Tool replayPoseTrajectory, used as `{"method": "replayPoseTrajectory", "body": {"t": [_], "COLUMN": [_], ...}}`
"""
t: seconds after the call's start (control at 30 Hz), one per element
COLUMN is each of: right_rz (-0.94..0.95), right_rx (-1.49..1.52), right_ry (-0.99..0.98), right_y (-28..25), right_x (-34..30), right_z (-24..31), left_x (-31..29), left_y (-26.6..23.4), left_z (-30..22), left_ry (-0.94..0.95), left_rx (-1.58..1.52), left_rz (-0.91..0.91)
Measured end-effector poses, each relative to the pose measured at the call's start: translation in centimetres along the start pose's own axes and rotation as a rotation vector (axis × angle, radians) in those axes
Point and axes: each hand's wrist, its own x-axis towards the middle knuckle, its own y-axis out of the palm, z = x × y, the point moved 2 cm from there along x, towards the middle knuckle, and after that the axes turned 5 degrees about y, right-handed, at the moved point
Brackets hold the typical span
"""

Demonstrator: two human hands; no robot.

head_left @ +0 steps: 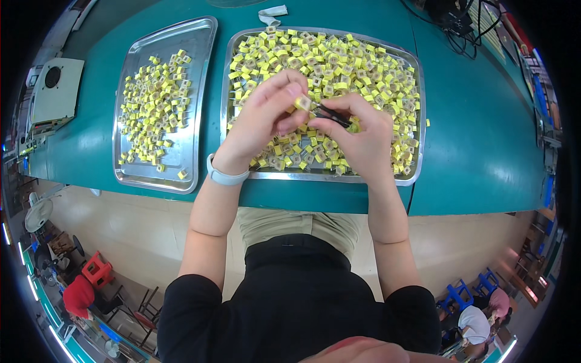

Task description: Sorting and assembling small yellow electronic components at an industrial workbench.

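A: Where's the part?
B: Yellow component [302, 103], pinched in the left hand [266, 112] over the right tray [321, 176]. Right hand [366, 130] grips a black hand tool [334, 115], tip just beside it.
A: Handling?
B: Probably light, stiff-bodied, bit slick; thin leads likely bend. Hold by the yellow sides.

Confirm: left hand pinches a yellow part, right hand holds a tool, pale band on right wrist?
No: the head view shows the pale band on the left wrist. The left hand pinches a yellow part; the right hand holds a tool.
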Motion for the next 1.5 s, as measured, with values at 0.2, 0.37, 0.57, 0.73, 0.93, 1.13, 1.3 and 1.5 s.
{"method": "replayPoseTrajectory", "body": {"t": [0.2,0.37,0.57,0.73,0.93,1.13,1.3,1.5], "right_rz": [-0.13,-0.183,-0.195,-0.185,-0.18,-0.161,-0.104,-0.093], "right_rx": [0.089,0.141,0.121,0.122,0.121,0.122,0.085,0.035], "right_ry": [-0.005,0.023,0.014,0.01,0.037,0.021,0.033,0.033], "right_y": [-0.1,-0.4,-0.6,-0.5,-0.6,-0.5,-0.2,0.0], "right_x": [0.1,0.1,0.2,0.2,0.1,0.2,0.2,0.2], "right_z": [-0.2,-0.8,-0.6,-0.7,-0.8,-0.7,-0.4,-0.5], "left_x": [0.2,0.2,-0.1,-0.2,-0.1,0.0,0.0,-0.1], "left_y": [-1.7,0.2,1.5,1.4,1.0,-0.3,-0.1,0.2], "left_z": [0.3,0.3,0.9,0.9,0.8,-0.3,-0.3,-0.3], "left_ry": [0.079,0.205,0.143,0.089,0.144,-0.001,0.021,0.105], "left_rx": [-0.338,0.646,1.423,1.498,1.331,0.674,0.344,0.444], "left_rz": [-0.07,-0.215,-0.16,-0.105,-0.165,-0.233,-0.193,-0.163]}}
